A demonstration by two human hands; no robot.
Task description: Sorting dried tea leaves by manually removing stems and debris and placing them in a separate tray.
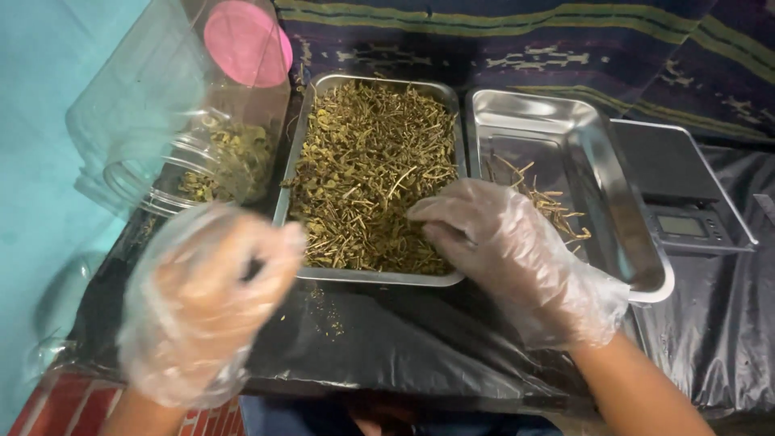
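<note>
A steel tray in the middle holds a bed of dried green-yellow herbs with stems. My right hand, in a clear plastic glove, rests on the herbs at the tray's near right corner with its fingers curled into them. My left hand, also gloved and blurred, hovers closed in front of the tray's left side, near the mouth of a clear plastic jar. The jar lies tilted on its side with some herb leaves inside. Whether the left hand holds anything cannot be told.
A second steel tray to the right holds a few dry stems. A digital scale stands at the far right. A pink lid sits behind the jar. Black plastic sheet covers the table; patterned cloth lies behind.
</note>
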